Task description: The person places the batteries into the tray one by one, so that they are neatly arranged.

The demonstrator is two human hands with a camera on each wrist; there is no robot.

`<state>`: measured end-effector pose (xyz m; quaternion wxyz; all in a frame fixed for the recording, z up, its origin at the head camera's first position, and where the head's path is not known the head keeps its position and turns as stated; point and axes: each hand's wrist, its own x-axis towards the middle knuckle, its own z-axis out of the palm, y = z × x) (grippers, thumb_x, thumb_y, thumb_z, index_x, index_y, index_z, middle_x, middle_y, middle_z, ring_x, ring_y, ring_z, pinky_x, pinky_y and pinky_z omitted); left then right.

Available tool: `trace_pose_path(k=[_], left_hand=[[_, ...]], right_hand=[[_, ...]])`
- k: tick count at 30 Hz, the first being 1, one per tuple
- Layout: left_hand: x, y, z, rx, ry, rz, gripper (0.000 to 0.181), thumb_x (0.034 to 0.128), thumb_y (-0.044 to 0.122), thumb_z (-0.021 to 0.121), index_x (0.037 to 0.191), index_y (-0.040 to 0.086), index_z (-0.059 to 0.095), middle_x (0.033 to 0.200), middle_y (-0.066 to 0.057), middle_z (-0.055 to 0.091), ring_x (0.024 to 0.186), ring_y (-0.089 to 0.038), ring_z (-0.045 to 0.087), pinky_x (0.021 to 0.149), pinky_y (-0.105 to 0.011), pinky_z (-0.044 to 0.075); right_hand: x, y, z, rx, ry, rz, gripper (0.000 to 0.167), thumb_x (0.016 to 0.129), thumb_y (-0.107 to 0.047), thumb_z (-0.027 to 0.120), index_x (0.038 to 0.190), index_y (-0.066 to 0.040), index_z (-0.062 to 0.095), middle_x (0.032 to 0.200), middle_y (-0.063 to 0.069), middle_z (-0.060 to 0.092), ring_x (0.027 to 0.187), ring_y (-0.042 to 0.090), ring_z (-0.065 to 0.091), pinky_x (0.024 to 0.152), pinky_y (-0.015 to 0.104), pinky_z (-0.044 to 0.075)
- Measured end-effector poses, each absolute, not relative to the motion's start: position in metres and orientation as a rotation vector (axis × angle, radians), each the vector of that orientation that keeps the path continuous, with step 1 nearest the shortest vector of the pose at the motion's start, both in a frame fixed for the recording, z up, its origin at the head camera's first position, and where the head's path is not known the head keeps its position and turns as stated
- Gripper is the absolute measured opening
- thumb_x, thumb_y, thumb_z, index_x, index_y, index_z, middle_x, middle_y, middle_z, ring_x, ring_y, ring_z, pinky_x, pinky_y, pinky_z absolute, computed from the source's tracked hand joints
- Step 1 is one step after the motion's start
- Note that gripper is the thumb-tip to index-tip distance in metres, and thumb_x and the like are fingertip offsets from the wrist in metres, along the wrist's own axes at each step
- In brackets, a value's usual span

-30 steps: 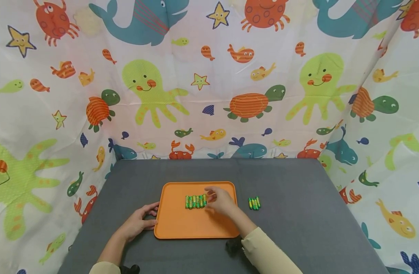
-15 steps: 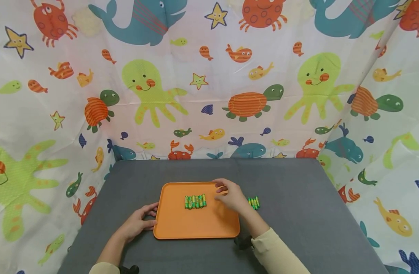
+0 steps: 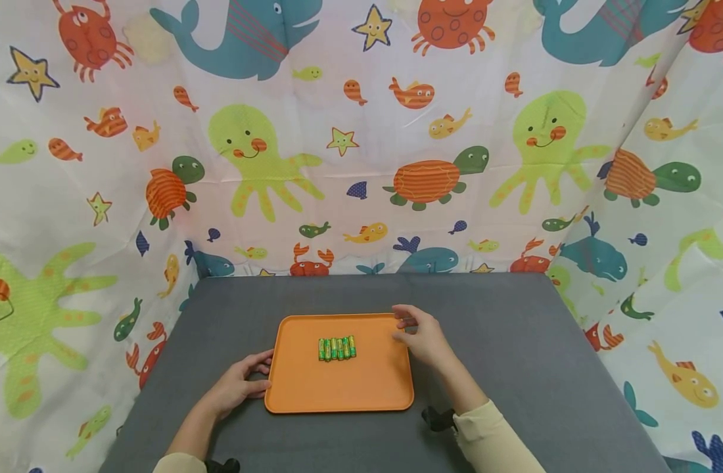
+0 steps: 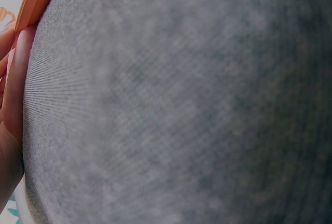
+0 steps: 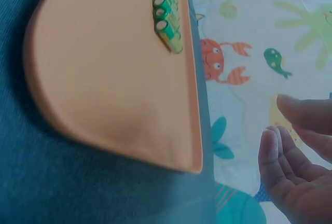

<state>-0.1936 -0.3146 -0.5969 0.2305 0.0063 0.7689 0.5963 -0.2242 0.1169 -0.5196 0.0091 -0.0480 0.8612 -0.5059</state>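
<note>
Your spread left hand (image 3: 237,381) touches the tray (image 3: 338,389) of batteries (image 3: 337,348); your half-spread right hand (image 3: 422,334) hovers by its far-right corner

I can't read a single word, brand or number from where I stand. The batteries (image 3: 337,349), lying in a row on the tray (image 3: 338,389), have green and yellow wraps, but any lettering there is too small to make out — and the closer look from the right wrist gives only blurred patches of colour. The tray shows plain orange, with nothing legible on its floor or rim. The grey table covering (image 3: 491,328) reads just as plain. On the backdrop (image 3: 361,210) I see printed pictures of sea animals and stars — no letters or figures I can read.
</note>
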Motion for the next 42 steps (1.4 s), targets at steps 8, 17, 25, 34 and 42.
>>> trace_pose_path(k=[8,17,25,34,42], left_hand=[[-0.193,-0.314,-0.597,0.009,2.107,1.644,0.074,0.0915,0.010,0.074,0.156,0.013,0.039,0.138,-0.016,0.045,0.120,-0.030,0.050,0.084,-0.037,0.061],[-0.193,-0.315,-0.596,0.007,2.121,1.637,0.073,0.0912,0.010,0.074,0.156,0.012,0.039,0.137,-0.016,0.046,0.118,-0.029,0.051,0.084,-0.038,0.061],[-0.193,-0.314,-0.595,0.019,2.128,1.625,0.074,0.0917,0.012,0.074,0.156,0.011,0.038,0.136,-0.016,0.046,0.118,-0.028,0.051,0.084,-0.038,0.061],[-0.194,-0.313,-0.595,0.003,2.133,1.627,0.073,0.0920,0.011,0.073,0.156,0.012,0.039,0.136,-0.016,0.046,0.118,-0.029,0.051,0.085,-0.037,0.061],[-0.194,-0.314,-0.598,-0.006,2.128,1.633,0.075,0.0899,0.013,0.076,0.156,0.011,0.039,0.135,-0.016,0.047,0.117,-0.028,0.053,0.085,-0.038,0.061]], right_hand=[[-0.223,0.139,-0.530,-0.130,2.716,-1.545,0.055,0.086,-0.001,0.078,0.137,-0.012,0.061,0.129,0.015,0.065,0.107,0.029,0.066,0.092,0.043,0.057],[-0.220,0.166,-0.534,-0.113,2.681,-1.560,0.057,0.086,0.000,0.078,0.138,-0.013,0.059,0.131,0.019,0.064,0.112,0.032,0.063,0.095,0.047,0.056],[-0.218,0.196,-0.542,-0.131,2.701,-1.486,0.059,0.086,-0.003,0.078,0.141,-0.010,0.057,0.135,0.021,0.061,0.118,0.040,0.060,0.095,0.053,0.054],[-0.215,0.217,-0.556,-0.072,2.741,-1.338,0.071,0.076,0.001,0.083,0.141,-0.008,0.056,0.141,0.019,0.057,0.125,0.043,0.056,0.093,0.055,0.054],[-0.211,0.229,-0.568,-0.023,2.722,-1.242,0.078,0.070,0.004,0.087,0.141,-0.005,0.057,0.141,0.021,0.057,0.128,0.043,0.053,0.104,0.060,0.044]])
